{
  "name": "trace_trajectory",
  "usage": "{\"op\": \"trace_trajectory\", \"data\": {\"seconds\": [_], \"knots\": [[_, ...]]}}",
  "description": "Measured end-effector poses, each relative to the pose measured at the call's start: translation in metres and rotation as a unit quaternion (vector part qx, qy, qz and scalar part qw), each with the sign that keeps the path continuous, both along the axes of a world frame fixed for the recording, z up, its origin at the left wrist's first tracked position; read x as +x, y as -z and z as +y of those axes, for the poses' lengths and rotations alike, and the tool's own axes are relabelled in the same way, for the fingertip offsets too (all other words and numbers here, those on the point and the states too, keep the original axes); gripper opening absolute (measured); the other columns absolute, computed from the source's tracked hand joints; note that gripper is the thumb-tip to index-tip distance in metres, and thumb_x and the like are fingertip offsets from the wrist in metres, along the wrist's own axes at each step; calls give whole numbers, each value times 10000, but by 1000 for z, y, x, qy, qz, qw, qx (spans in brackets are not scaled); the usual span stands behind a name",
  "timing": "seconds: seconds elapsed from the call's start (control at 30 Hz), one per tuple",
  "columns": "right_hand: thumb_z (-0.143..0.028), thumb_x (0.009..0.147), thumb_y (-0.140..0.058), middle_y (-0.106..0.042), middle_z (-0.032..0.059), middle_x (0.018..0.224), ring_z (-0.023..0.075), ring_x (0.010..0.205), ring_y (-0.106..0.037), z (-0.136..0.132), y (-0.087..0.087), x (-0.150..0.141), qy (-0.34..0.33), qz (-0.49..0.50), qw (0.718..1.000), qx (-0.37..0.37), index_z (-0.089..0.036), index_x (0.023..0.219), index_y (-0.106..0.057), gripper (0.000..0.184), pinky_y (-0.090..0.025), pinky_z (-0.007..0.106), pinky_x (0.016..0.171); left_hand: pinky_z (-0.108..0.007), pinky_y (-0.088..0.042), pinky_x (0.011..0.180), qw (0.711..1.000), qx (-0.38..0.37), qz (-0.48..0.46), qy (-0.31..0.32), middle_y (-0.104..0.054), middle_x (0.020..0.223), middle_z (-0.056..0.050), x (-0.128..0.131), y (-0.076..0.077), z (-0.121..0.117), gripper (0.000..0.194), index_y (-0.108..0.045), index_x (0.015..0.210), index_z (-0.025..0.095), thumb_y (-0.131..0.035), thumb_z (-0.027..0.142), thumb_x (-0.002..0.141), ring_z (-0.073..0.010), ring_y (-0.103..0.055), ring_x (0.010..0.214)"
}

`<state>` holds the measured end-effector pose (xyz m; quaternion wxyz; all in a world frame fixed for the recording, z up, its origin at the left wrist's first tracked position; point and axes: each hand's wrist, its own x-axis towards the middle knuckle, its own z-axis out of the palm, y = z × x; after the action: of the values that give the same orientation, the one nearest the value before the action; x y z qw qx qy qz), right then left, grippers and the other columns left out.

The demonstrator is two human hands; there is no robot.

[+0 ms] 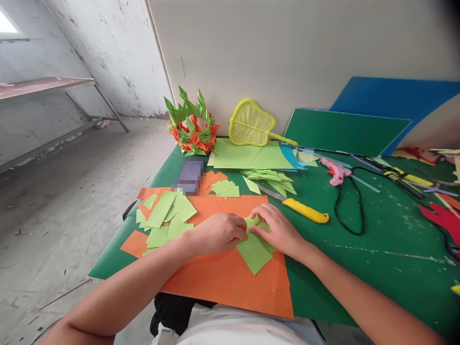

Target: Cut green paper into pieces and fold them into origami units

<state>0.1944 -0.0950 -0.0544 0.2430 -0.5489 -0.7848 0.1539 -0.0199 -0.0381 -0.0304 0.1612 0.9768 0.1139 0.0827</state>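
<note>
A light green paper piece (254,249) lies on a large orange sheet (230,278) on the green table (377,239). My left hand (219,233) is curled, pinching the paper's upper left edge. My right hand (276,229) presses down on its top with bent fingers, fingertips meeting the left hand's. Both hands are folding the paper flat against the orange sheet.
Several cut green paper pieces (165,215) lie left of my hands. A yellow utility knife (305,211), folded green units (271,179), a green-and-orange paper wreath (192,127), a yellow swatter (251,125), a pink glue gun (336,172) with black cord, and a blurred box (189,176) stand behind.
</note>
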Motion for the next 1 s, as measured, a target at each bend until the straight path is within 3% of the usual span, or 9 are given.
{"op": "trace_trajectory", "data": {"seconds": [0.23,0.37,0.47,0.6,0.77,1.0], "knots": [[-137,861,-483,-566,52,913,234,891,-532,9,0,20,78,-15,996,35,-230,913,-504,109,-438,358,759,-240,-455,674,1000,-29,7,8,-666,891,-21,-3,-5,-2,287,-688,779,194,-473,6,748,-142,-617,749],[-147,933,-388,-604,74,1114,242,1072,-525,6,-6,13,-12,-10,998,67,-267,1126,-574,294,-421,393,897,-241,-451,680,1000,-14,9,7,-668,860,-34,-2,-4,-1,279,-675,812,189,-465,11,765,-158,-612,772],[-247,959,-437,-565,64,1296,256,1215,-468,2,-8,4,-99,-47,993,53,-304,1292,-515,347,-361,436,993,-250,-448,689,1000,26,-3,11,-664,908,-47,0,-1,-2,274,-662,940,200,-481,43,805,-178,-605,855],[-243,967,-445,-576,69,1296,258,1245,-445,1,-6,1,-129,-71,988,37,-288,1306,-501,347,-307,459,1016,-266,-444,686,997,70,-17,13,-660,938,-56,3,1,-6,211,-651,962,196,-473,122,878,-182,-598,855],[-241,978,-427,-616,87,1144,242,1116,-513,1,-5,3,-120,-58,990,47,-251,1138,-585,225,-330,434,955,-247,-436,652,995,65,-63,-41,-665,927,-37,3,5,-4,206,-654,1015,215,-460,219,943,-143,-599,771],[-227,946,-502,-594,77,1153,241,1128,-499,1,-4,6,-117,-52,988,84,-247,1103,-589,181,-321,428,964,-242,-456,696,976,-4,-164,-146,-671,845,-24,3,7,3,158,-653,941,199,-501,241,930,-138,-605,764]]}}
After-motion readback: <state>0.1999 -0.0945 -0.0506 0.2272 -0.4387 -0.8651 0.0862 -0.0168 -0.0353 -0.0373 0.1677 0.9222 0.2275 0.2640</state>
